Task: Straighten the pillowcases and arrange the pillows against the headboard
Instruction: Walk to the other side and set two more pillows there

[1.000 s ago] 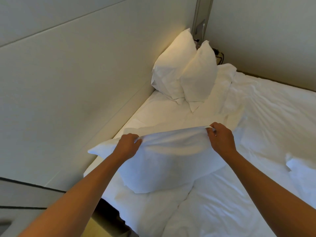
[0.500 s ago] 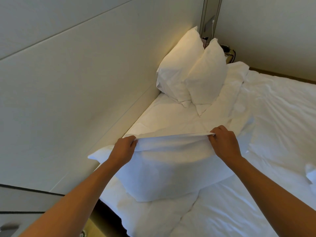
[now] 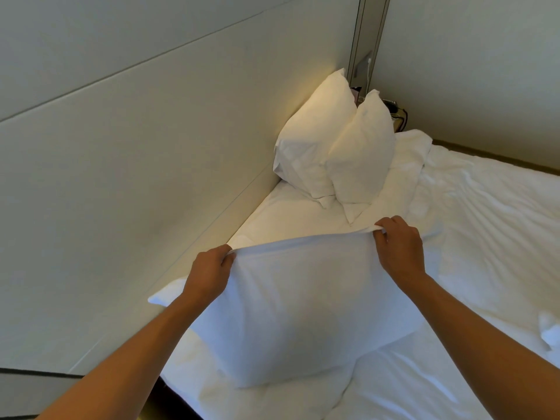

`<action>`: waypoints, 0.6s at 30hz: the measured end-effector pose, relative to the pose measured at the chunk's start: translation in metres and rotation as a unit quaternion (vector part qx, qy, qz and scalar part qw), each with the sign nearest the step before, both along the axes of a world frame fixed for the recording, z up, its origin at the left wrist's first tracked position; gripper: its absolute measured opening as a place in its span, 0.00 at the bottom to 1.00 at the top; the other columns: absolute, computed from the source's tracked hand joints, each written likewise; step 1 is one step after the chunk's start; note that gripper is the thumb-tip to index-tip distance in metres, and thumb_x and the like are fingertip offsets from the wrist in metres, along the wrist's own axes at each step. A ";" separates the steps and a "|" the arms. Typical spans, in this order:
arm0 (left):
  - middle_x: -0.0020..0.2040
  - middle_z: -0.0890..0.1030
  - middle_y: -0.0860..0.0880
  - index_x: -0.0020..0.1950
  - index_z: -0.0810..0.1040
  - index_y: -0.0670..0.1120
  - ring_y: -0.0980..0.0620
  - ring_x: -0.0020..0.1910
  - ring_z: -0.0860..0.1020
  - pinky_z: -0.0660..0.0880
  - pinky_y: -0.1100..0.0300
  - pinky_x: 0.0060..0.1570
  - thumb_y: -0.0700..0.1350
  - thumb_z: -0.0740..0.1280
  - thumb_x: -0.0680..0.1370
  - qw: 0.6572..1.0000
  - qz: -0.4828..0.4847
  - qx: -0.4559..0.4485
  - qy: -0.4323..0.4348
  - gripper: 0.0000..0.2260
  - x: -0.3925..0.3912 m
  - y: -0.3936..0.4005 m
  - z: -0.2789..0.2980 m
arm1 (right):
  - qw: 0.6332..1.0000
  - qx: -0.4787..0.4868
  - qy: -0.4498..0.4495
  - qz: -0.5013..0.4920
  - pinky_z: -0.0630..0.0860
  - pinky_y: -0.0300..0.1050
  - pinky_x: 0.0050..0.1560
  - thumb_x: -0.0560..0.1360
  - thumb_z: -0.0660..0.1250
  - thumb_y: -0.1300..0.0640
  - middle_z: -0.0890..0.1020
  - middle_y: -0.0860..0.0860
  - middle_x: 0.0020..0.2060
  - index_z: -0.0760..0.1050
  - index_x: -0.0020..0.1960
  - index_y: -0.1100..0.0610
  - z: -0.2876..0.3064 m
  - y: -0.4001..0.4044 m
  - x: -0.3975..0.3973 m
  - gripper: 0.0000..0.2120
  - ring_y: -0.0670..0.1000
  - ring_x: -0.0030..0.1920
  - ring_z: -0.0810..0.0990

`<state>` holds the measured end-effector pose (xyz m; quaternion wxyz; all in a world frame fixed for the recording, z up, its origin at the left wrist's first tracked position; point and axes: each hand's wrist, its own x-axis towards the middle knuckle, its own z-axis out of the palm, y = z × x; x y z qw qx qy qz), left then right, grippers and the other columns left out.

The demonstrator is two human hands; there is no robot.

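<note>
A white pillow (image 3: 303, 310) stands on its lower edge on the bed, close in front of me. My left hand (image 3: 209, 272) pinches the left end of its pillowcase's top edge. My right hand (image 3: 400, 247) pinches the right end, and the edge is stretched taut between them. Two more white pillows lean upright at the far end: one (image 3: 312, 137) against the padded headboard (image 3: 136, 183), the other (image 3: 363, 153) in front of it.
The bed (image 3: 485, 237) is covered in rumpled white sheets, with a folded duvet edge (image 3: 409, 153) beside the far pillows. A bedside shelf with cables (image 3: 397, 112) sits in the corner. Another white bit of bedding (image 3: 550, 330) shows at the right edge.
Both hands have lifted the pillowcase's top edge higher and pulled it tighter, so the pillow stands more upright. My view has shifted slightly left and closer.
</note>
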<state>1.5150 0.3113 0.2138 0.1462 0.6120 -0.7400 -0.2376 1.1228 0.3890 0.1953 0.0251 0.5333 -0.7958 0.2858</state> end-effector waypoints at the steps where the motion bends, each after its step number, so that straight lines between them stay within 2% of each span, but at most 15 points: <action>1: 0.41 0.82 0.46 0.49 0.81 0.43 0.44 0.40 0.81 0.82 0.46 0.44 0.44 0.60 0.85 1.000 0.009 -0.008 0.011 0.12 0.002 -0.004 0.003 | 1.000 -0.012 0.000 0.006 0.80 0.56 0.41 0.81 0.68 0.63 0.82 0.59 0.45 0.83 0.53 0.63 0.005 -0.007 0.002 0.05 0.63 0.41 0.80; 4: 0.38 0.81 0.44 0.45 0.79 0.41 0.42 0.38 0.82 0.81 0.47 0.42 0.44 0.59 0.85 0.998 0.038 -0.023 0.033 0.14 0.009 -0.015 0.016 | 0.999 -0.035 -0.001 0.029 0.80 0.58 0.41 0.81 0.67 0.63 0.82 0.59 0.45 0.82 0.52 0.62 0.023 -0.032 0.010 0.06 0.63 0.41 0.80; 8: 0.34 0.79 0.42 0.42 0.76 0.41 0.41 0.33 0.83 0.77 0.49 0.36 0.45 0.61 0.84 0.994 0.089 -0.032 0.053 0.14 0.027 -0.029 0.034 | 0.998 -0.033 -0.001 0.053 0.80 0.59 0.46 0.82 0.65 0.60 0.82 0.60 0.48 0.82 0.54 0.62 0.050 -0.076 0.026 0.09 0.64 0.46 0.80; 12: 0.29 0.76 0.47 0.39 0.74 0.44 0.45 0.29 0.84 0.72 0.56 0.33 0.46 0.62 0.84 0.988 0.127 -0.069 0.049 0.14 0.050 -0.042 0.055 | 0.995 -0.047 -0.031 0.084 0.81 0.55 0.52 0.84 0.63 0.56 0.83 0.59 0.53 0.82 0.58 0.61 0.079 -0.121 0.049 0.12 0.62 0.50 0.82; 15: 0.29 0.76 0.48 0.39 0.75 0.44 0.48 0.27 0.84 0.74 0.56 0.33 0.46 0.62 0.84 0.981 0.157 -0.091 0.062 0.14 0.067 -0.050 0.071 | 0.992 -0.061 -0.048 0.102 0.80 0.52 0.59 0.85 0.63 0.52 0.84 0.57 0.57 0.82 0.60 0.59 0.099 -0.149 0.065 0.14 0.58 0.53 0.83; 18: 0.29 0.76 0.48 0.39 0.74 0.44 0.49 0.27 0.84 0.71 0.58 0.31 0.46 0.61 0.84 0.976 0.179 -0.105 0.065 0.14 0.074 -0.052 0.079 | 0.987 -0.063 -0.068 0.130 0.80 0.51 0.61 0.84 0.64 0.51 0.84 0.56 0.58 0.82 0.61 0.57 0.106 -0.168 0.069 0.14 0.57 0.54 0.83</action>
